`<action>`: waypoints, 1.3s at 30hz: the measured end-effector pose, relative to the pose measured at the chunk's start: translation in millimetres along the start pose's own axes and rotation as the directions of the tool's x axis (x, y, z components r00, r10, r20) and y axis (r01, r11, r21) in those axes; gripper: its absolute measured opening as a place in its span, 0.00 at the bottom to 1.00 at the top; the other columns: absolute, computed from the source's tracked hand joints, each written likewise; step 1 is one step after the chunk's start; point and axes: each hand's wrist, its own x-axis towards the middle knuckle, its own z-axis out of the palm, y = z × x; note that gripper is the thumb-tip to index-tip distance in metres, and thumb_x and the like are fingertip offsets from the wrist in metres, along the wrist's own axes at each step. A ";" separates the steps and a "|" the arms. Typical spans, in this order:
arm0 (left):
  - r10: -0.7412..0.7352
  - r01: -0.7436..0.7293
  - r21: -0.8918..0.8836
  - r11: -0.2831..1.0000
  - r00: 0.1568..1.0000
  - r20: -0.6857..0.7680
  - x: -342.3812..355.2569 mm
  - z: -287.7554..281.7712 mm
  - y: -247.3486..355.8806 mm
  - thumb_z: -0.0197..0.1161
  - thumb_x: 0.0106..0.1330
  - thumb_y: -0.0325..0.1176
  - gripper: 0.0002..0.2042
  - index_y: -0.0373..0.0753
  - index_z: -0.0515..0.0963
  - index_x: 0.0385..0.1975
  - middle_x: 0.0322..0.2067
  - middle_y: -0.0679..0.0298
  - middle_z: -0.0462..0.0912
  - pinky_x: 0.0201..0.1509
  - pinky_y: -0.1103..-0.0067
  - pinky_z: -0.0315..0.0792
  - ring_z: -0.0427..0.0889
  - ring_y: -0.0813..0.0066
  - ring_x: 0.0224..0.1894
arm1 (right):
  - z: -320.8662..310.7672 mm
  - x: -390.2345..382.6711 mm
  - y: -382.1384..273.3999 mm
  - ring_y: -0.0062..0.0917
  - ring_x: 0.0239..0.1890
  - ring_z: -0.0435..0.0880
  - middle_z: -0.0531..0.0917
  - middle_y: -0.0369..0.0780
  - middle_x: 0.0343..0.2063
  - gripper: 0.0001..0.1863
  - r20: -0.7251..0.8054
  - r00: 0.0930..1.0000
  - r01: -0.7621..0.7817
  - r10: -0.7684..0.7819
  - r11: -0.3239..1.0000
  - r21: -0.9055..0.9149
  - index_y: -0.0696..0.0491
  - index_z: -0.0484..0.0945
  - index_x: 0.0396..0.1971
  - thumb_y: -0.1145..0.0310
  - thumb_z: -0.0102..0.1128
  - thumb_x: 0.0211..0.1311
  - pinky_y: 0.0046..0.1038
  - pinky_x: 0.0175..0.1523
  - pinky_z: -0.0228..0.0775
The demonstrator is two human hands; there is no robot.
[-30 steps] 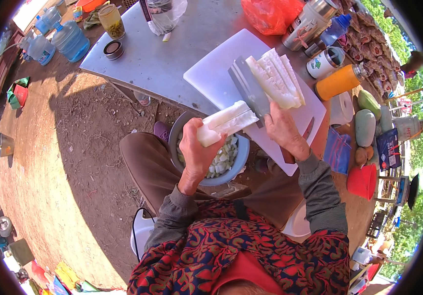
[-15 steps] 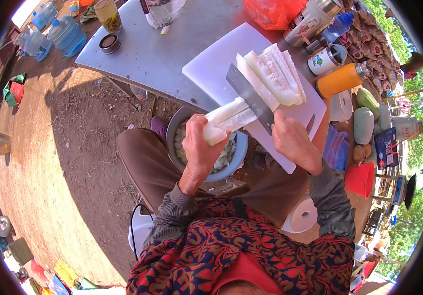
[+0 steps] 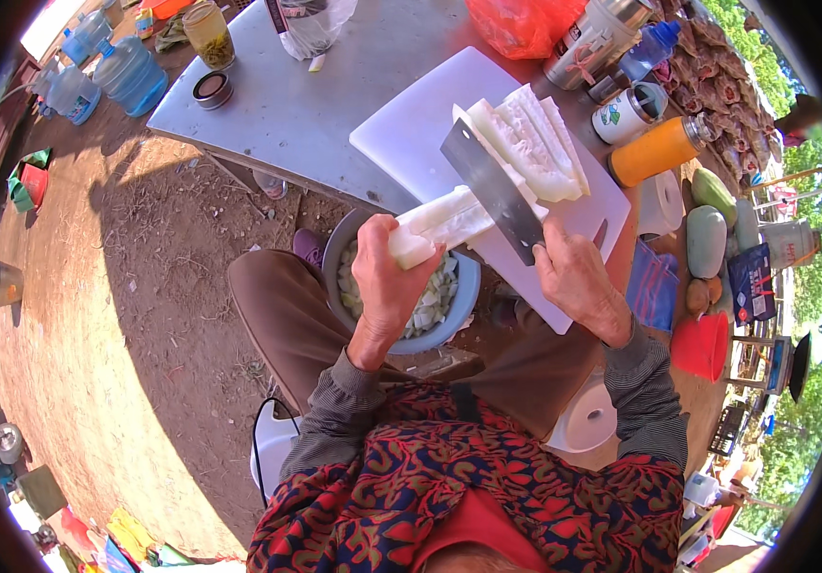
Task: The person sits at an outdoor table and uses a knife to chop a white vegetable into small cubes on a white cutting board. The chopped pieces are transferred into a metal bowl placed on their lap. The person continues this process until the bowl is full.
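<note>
Bare brown earth (image 3: 48,334), part sun and part shade, spreads around you. Nearest, between your brown-trousered knees (image 3: 263,286), sits a round blue-grey basin (image 3: 471,291) holding pale cut chunks (image 3: 433,304). Above it, your left hand (image 3: 387,277) is closed around the near end of a long, white, grooved strip of what looks like gourd (image 3: 449,218) — fingers and thumb wrapped, no slack to see. That strip's long axis runs from your left fist away and to the right. Your right hand (image 3: 578,280), curled tight, grips a broad grey steel cleaver (image 3: 490,181), its handle mostly hidden; the blade slants across the strip's axis, pointing away and leftward, right at the free end — whether they touch, you cannot tell. Your left hand is nearer the strip; the right lies past its free end. Beyond the blade, thick white slabs (image 3: 543,143) lie on a white plastic cutting board (image 3: 411,124), resting on a grey metal-topped table (image 3: 258,115). Farther off are an orange cylindrical bottle (image 3: 654,155) and a crumpled red plastic bag (image 3: 516,24).
</note>
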 end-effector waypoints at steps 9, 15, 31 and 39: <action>0.049 -0.050 0.038 0.998 0.999 0.023 -0.7 -1.4 1.2 0.81 0.43 0.32 0.29 0.35 0.72 0.43 0.34 0.56 0.82 0.39 0.75 0.79 0.84 0.65 0.33 | 37.8 26.1 26.3 0.51 0.22 0.79 0.76 0.56 0.18 0.09 -0.008 0.997 0.079 -0.079 0.996 0.042 0.63 0.66 0.39 0.75 0.51 0.62 0.46 0.27 0.68; -0.028 0.028 0.004 1.000 1.000 0.005 3.2 -0.2 -4.1 0.81 0.43 0.32 0.28 0.35 0.71 0.42 0.32 0.57 0.82 0.38 0.75 0.79 0.83 0.69 0.33 | 34.8 38.5 21.5 0.36 0.12 0.77 0.75 0.52 0.15 0.08 0.116 0.934 -0.341 0.338 0.747 0.570 0.64 0.66 0.36 0.75 0.50 0.63 0.38 0.20 0.67; 0.036 -0.036 0.009 0.999 0.999 0.031 1.7 10.8 1.7 0.80 0.43 0.30 0.27 0.36 0.72 0.43 0.35 0.55 0.81 0.39 0.73 0.78 0.83 0.65 0.34 | 26.3 17.0 16.0 0.55 0.28 0.78 0.77 0.56 0.20 0.10 0.067 0.998 -0.004 0.004 1.000 0.004 0.62 0.66 0.37 0.74 0.54 0.60 0.52 0.33 0.67; 0.042 -0.042 0.023 0.999 0.999 0.013 11.6 9.9 -8.9 0.80 0.43 0.31 0.27 0.36 0.72 0.42 0.32 0.56 0.82 0.38 0.74 0.79 0.84 0.66 0.32 | 39.5 38.1 23.1 0.57 0.30 0.78 0.78 0.58 0.22 0.09 0.008 1.000 -0.019 0.018 0.997 0.075 0.62 0.66 0.34 0.72 0.52 0.61 0.51 0.35 0.69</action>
